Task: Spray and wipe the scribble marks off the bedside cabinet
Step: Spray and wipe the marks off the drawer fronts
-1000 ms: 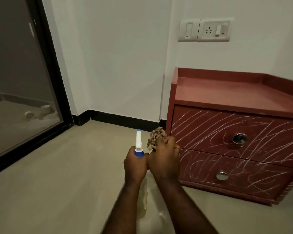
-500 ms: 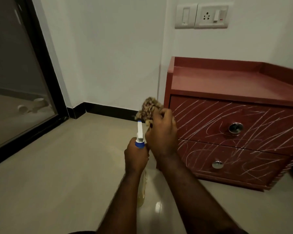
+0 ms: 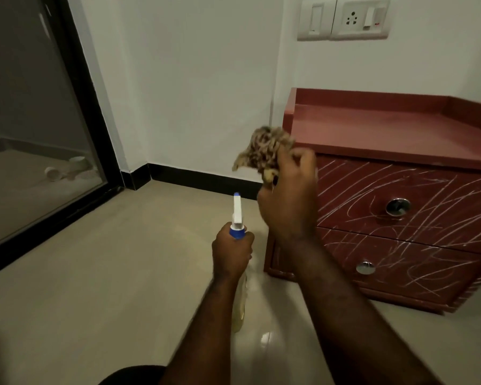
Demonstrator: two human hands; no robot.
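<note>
head view shows the cabinet [image 3: 386, 126] against the wall, with white scribbles [image 3: 356, 190] across both drawer fronts, the upper [image 3: 439, 195] and the lower [image 3: 411, 262]. no part of them looks wet or wiped, so i judge the task is at its very start: nothing is sprayed and nothing is cleaned. the cabinet's top seems free of marks.

the left hand [image 3: 232, 254] is curled around the neck of the bottle [image 3: 237, 215], just left of the cabinet's lower front corner. the nozzle points to the wall left of the cabinet, not at the drawers. the right hand [image 3: 288, 207] grips a bunched cloth [image 3: 261, 151], raised before the cabinet's top left corner. i cannot tell if the cloth touches the wood.

what is left, in my judgement: aim the nozzle at the drawers, spray, then wipe both fronts.
</note>
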